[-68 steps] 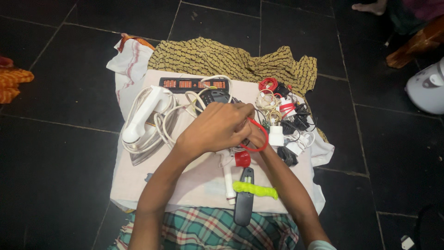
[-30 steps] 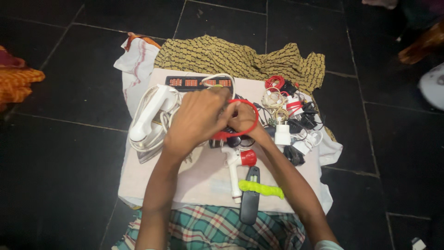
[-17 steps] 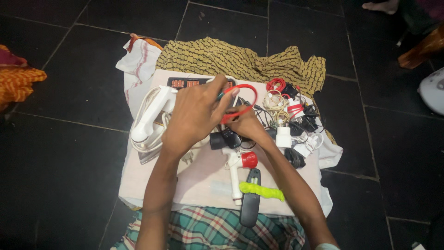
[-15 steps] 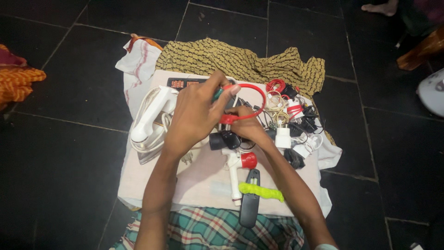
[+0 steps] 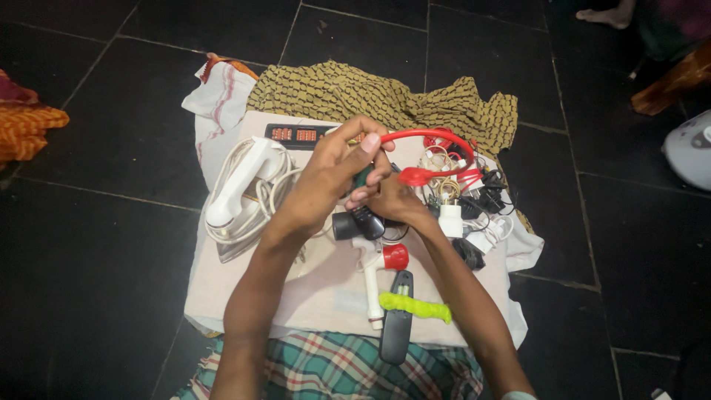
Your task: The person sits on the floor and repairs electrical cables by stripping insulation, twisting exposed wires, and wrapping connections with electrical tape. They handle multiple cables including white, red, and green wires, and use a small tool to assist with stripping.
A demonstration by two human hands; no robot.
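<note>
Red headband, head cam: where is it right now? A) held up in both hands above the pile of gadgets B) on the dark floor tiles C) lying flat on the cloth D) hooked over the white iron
A: the red headband is raised between the left hand and right hand, above the cables and chargers, away from the white iron.

Single view, head-mounted, looking steeply down past the forearms. The left hand [image 5: 337, 174] and right hand [image 5: 392, 200] sit near frame centre, at arm's length. The cloth-covered board [image 5: 296, 296] lies below the grip; dark floor tiles [image 5: 111, 259] surround it. No second view.
</note>
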